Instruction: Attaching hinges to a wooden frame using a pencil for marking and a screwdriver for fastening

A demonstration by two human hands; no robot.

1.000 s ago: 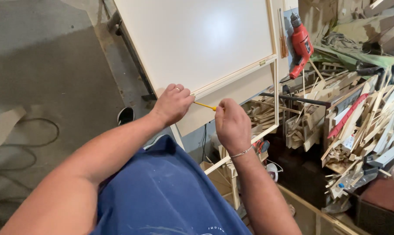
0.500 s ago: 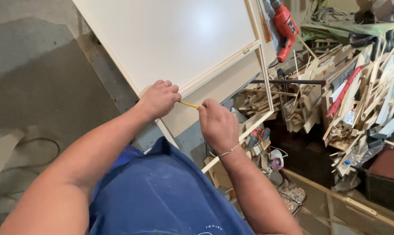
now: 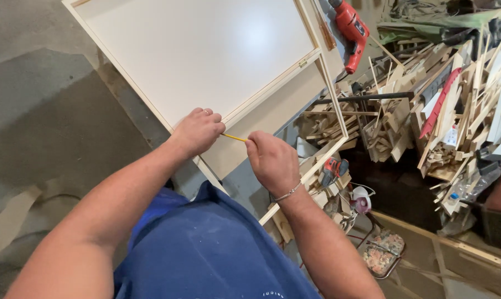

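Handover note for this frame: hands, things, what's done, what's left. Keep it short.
Left hand: closed, resting on the edge of the white panel, gripping one end of a thin yellow stick.
Right hand: closed on the stick's other end, just off the panel's lower section.
Panel: lies flat, framed by wooden strips. Red drill lies unused past its far corner; scrap wood pile to the right.
Done: nothing visibly marked or fastened.
Left: whatever the stick is for; likely a mark or measure on the edge, not certain.
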